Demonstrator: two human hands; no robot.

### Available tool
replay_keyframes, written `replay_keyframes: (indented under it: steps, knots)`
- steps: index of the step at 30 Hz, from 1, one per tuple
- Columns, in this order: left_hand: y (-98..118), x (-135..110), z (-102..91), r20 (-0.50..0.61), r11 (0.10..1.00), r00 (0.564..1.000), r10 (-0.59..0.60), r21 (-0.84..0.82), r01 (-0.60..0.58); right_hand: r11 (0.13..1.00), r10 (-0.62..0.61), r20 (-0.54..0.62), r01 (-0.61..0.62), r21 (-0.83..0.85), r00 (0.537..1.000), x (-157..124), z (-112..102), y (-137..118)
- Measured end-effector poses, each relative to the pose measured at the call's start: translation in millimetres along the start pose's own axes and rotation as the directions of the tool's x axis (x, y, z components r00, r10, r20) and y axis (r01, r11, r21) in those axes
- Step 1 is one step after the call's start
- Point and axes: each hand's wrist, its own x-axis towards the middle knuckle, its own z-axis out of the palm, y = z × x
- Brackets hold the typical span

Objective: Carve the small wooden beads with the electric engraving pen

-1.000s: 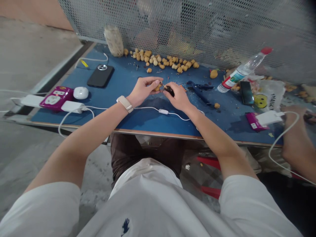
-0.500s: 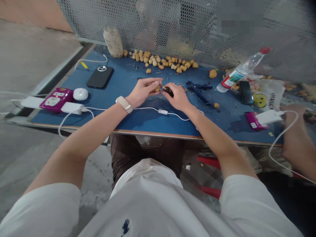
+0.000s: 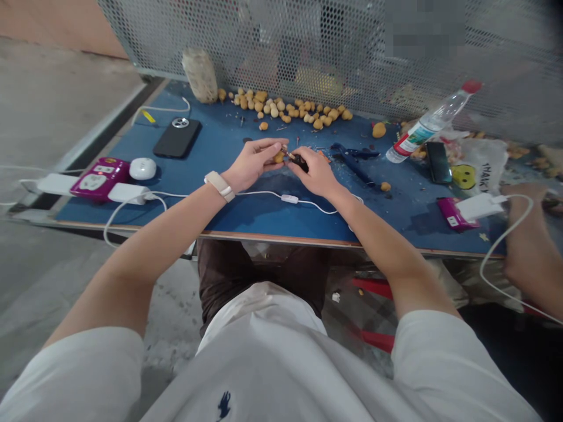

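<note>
- Both grips sit nearly closed and close together, just above the middle of the counter [image 3: 246,217], with the fingertips almost meeting.
- My left grip [image 3: 253,166] pinches a small tan lump [image 3: 278,157] between thumb and fingers; its surface is rough and knobbly, like a nut.
- My right grip [image 3: 315,173] pinches a small black object [image 3: 299,161], mostly hidden by my fingers, so I cannot tell what it is. A thin metal tip lies between it and the lump; I cannot tell if they touch.
- A beige wristband [image 3: 219,186] wraps my left wrist, and a white cable [image 3: 246,193] with an inline switch [image 3: 289,198] runs beneath my forearms.
- Many similar tan lumps [image 3: 290,107] lie in a loose row along the far edge of the counter, against a perforated metal mesh screen [image 3: 281,41].
- A blue-handled tool [image 3: 352,161] lies just beyond my right grip.
- Left of me are a black phone [image 3: 177,138], a round white device [image 3: 142,169] and a magenta power strip [image 3: 97,179].
- To the right stand a clear plastic bottle [image 3: 428,120] with a red cap and a second phone [image 3: 438,162].
- At the far right edge, a co-worker's hand [image 3: 523,202] rests near the counter's edge.
</note>
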Motion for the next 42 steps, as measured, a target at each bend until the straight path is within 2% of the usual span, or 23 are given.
replay_keyframes:
  steps: [11,23,42]
  knots:
    - [10,-5,1.0,0.015,0.999,1.000,0.027,0.027,-0.028,1.000,0.014,0.019,-0.014,-0.006,1.000,0,-1,1]
    - [7,-4,-1.6,0.012,1.000,1.000,0.009,0.001,-0.009,0.999,-0.022,0.028,0.023,-0.038,0.999,0,-1,3]
    - [12,-7,0.4,0.005,1.000,1.000,-0.001,0.002,0.001,0.999,0.004,0.039,-0.003,-0.046,0.999,1,-1,3]
